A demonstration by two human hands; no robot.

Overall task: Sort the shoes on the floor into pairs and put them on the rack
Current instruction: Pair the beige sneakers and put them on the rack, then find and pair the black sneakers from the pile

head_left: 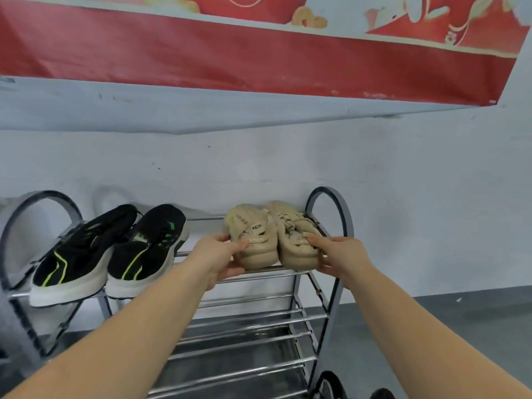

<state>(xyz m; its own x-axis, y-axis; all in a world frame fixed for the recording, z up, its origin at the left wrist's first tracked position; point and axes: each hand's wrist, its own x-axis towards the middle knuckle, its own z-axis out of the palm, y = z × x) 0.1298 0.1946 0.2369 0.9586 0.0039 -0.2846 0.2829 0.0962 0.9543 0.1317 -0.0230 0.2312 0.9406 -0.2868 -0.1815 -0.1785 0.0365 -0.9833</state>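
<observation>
Rack [328, 223] top shelf: black pair [115, 251] at left end, beige pair [273, 240] at right end. Left hand [218, 254] grips left beige shoe; right hand [336, 254] grips right one.

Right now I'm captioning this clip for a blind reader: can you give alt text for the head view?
A person's left hand and right hand each grip one of two beige sneakers, side by side at the right end of a metal shoe rack's top shelf. A black pair with green accents sits at the left end, before a pale wall.
</observation>
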